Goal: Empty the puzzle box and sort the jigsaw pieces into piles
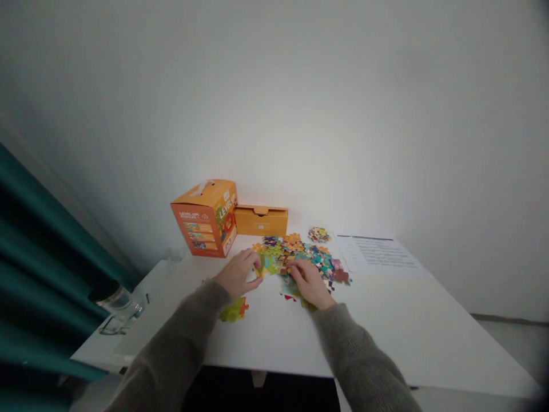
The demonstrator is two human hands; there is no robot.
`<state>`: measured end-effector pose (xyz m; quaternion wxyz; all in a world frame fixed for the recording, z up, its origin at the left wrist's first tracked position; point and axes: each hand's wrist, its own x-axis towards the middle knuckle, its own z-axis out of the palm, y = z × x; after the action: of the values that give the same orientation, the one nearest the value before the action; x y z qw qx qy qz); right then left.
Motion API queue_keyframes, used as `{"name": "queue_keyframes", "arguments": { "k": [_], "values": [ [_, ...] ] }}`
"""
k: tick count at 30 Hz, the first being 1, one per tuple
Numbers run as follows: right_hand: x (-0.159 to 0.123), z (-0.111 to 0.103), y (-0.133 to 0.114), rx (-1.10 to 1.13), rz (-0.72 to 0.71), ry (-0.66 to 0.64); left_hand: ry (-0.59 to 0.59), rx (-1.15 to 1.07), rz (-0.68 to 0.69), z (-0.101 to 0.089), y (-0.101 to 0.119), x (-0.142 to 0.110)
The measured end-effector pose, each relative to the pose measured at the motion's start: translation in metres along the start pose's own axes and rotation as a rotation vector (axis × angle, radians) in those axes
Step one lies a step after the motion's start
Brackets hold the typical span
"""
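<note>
A heap of colourful jigsaw puzzle pieces spreads over the white table. My left hand is at the heap's left edge, thumb and curved fingers apart, with the tips beside a yellow-green puzzle piece. Over the front of the heap, my right hand has its fingers drawn together on a small puzzle piece, largely hidden by the fingertips. Closer to me, a green and orange puzzle section lies apart, below my left hand. Some green and red pieces show partly under my right hand.
An orange puzzle box stands at the back left, beside a yellow-orange drawer-like box. A smaller pile of pieces and a printed sheet lie at the back right. Left are a dark-lidded glass jar and eyeglasses.
</note>
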<state>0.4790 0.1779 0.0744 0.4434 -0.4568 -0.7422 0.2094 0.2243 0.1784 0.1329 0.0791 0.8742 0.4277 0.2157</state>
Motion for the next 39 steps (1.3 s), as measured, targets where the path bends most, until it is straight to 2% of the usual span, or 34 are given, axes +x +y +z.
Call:
{"name": "queue_keyframes", "arguments": {
  "k": [2, 4, 8, 10, 12, 14, 17, 20, 25, 29, 33, 36, 39],
  "values": [
    [-0.002, 0.005, -0.003, 0.155, 0.067, -0.043, 0.057, -0.152, 0.103, 0.013, 0.009, 0.004],
    [-0.004, 0.01, -0.005, 0.271, 0.13, -0.037, 0.136, -0.249, 0.113, 0.033, 0.018, 0.009],
    [-0.003, 0.011, -0.006, 0.304, 0.183, 0.021, 0.334, -0.441, 0.005, 0.075, 0.031, 0.015],
    [-0.002, 0.009, -0.006, 0.326, 0.22, 0.053, 0.409, -0.648, -0.082, 0.088, 0.035, 0.017],
    [-0.001, 0.006, -0.009, 0.405, 0.267, 0.04, 0.422, -0.891, -0.165, 0.094, 0.037, 0.019],
    [-0.001, 0.004, -0.013, 0.47, 0.294, -0.027, 0.352, -1.061, -0.227, 0.094, 0.036, 0.02],
    [-0.002, 0.006, -0.018, 0.479, 0.284, -0.069, 0.237, -1.112, -0.295, 0.092, 0.034, 0.02],
    [-0.002, 0.01, -0.017, 0.565, 0.312, 0.069, 0.21, -1.097, -0.315, 0.09, 0.031, 0.019],
    [0.002, 0.004, -0.002, 0.719, 0.342, 0.31, 0.273, -1.135, -0.354, 0.087, 0.029, 0.018],
    [0.004, -0.002, 0.006, 0.547, 0.328, 0.343, 0.275, -1.141, -0.392, 0.087, 0.028, 0.019],
    [0.002, -0.001, 0.006, 0.267, 0.258, 0.245, 0.286, -1.087, -0.407, 0.084, 0.026, 0.015],
    [0.001, 0.001, 0.004, 0.107, 0.16, 0.15, 0.323, -0.961, -0.42, 0.066, 0.016, 0.003],
    [0.0, 0.002, 0.004, 0.027, 0.13, 0.112, 0.437, -0.841, -0.478, 0.035, -0.012, -0.021]
  ]
}}
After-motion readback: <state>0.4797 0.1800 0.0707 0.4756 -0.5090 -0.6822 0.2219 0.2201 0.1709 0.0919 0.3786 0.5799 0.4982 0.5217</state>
